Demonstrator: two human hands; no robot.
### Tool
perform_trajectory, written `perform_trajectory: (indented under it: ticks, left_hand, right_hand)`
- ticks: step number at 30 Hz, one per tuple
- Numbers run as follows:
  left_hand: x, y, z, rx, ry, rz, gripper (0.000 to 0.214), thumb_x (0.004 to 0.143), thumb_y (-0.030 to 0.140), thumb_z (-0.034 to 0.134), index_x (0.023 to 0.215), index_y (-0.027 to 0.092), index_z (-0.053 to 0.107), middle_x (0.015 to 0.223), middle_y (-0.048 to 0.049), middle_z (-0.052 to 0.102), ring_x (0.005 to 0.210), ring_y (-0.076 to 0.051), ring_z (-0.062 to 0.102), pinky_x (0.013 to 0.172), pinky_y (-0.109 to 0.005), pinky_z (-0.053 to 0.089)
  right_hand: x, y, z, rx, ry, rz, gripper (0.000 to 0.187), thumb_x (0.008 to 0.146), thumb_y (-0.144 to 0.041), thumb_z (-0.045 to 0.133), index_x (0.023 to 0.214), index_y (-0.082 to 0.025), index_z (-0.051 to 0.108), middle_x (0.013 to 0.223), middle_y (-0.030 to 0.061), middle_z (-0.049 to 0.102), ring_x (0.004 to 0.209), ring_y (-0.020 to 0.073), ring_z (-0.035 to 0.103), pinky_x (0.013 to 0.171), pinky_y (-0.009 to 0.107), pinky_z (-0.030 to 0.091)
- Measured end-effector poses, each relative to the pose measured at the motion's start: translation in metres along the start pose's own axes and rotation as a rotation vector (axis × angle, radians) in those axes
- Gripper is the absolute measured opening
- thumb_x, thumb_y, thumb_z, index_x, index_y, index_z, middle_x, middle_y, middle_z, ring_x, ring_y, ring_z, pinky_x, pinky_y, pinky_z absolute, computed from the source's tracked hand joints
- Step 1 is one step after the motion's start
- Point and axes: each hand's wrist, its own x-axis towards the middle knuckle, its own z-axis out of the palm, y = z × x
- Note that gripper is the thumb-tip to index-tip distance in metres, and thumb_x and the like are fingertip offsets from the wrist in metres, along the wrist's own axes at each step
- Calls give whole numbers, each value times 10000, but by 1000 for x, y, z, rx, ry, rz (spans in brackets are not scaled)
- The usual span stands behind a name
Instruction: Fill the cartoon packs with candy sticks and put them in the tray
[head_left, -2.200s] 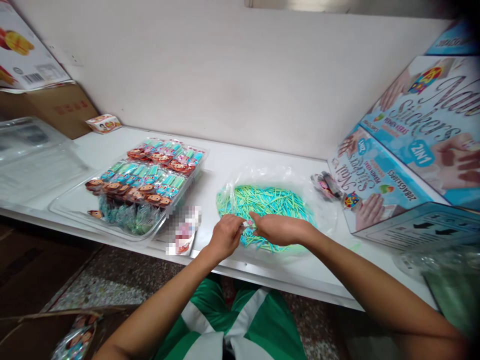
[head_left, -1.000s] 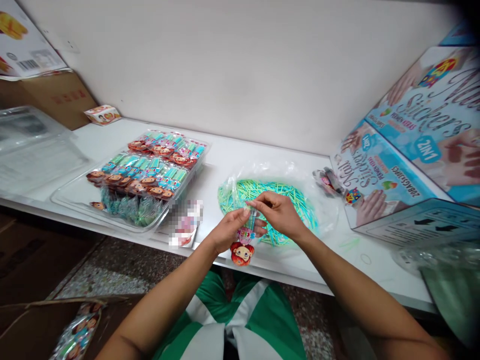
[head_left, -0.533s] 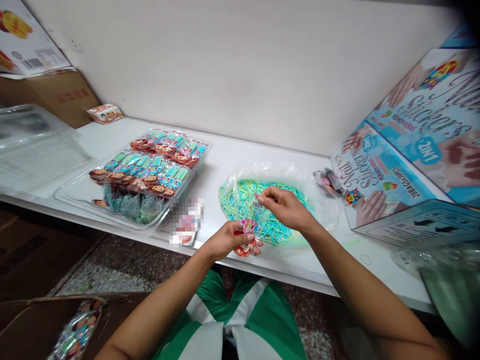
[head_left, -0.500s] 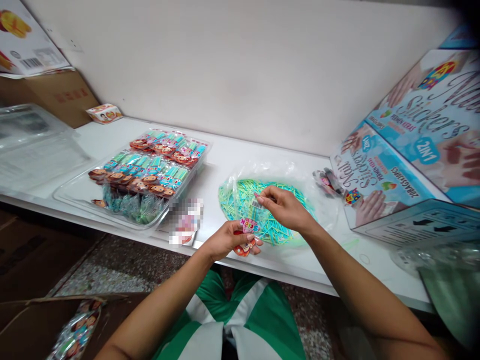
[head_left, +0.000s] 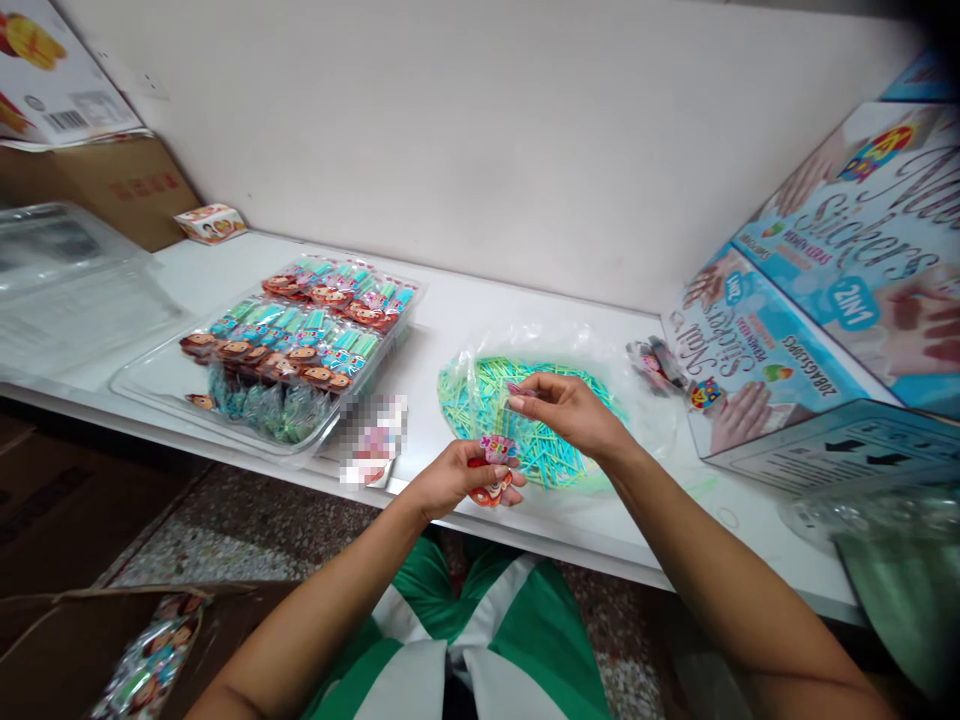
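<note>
My left hand (head_left: 457,482) is closed around the lower part of a small printed plastic packet (head_left: 496,450), which has a cartoon head at the bottom and colourful lettering above. With thumb and fingertips, my right hand (head_left: 562,405) pinches the packet's upper end, where the film looks clear. Both hands are over the near part of a large clear plastic bag (head_left: 645,420) lying open on the table. Heaped in that bag are many thin green and blue sticks (head_left: 559,455), partly covered by my hands.
Left on the white table (head_left: 442,300) stands a clear tray (head_left: 142,380) with rows of filled packets (head_left: 292,350). A clear lid (head_left: 75,290) lies farther left. Printed boxes (head_left: 795,300) stand at the right. An open carton (head_left: 45,640) is below, bottom left.
My hands stay nearly in place on the packet. The packet's film between them has turned slightly, and the barcode seen on it before no longer shows clearly.
</note>
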Motion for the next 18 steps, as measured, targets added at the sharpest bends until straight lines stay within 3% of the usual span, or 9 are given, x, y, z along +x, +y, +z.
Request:
perform_trajectory:
  ticks: [8, 14, 18]
  left_hand:
    - [-1, -1, 2, 31, -25, -11, 400, 710, 358, 715, 990, 85, 633, 930, -166, 699, 760, -236, 692, 537, -207, 475]
    - [-1, -1, 2, 6, 4, -24, 422, 696, 401, 720, 954, 77, 640, 870, -161, 709, 735, -238, 693, 586, -251, 504]
    - [-3, 5, 2, 38, -5, -57, 397, 689, 394, 726, 924, 83, 651, 851, -148, 712, 721, -221, 693, 543, -210, 480]
  right_hand:
    - [3, 4, 3, 21, 73, 55, 214, 724, -382, 647, 715, -169, 624, 656, -23, 566, 625, 108, 487, 614, 263, 389]
    - [0, 0, 3, 61, 30, 63, 236, 736, -403, 649, 798, -175, 645, 714, -13, 591, 662, 109, 497, 639, 258, 396]
    - [-1, -3, 3, 55, -12, 80, 301, 740, -461, 636, 862, -191, 689, 748, -4, 601, 664, 114, 488, 614, 255, 388]
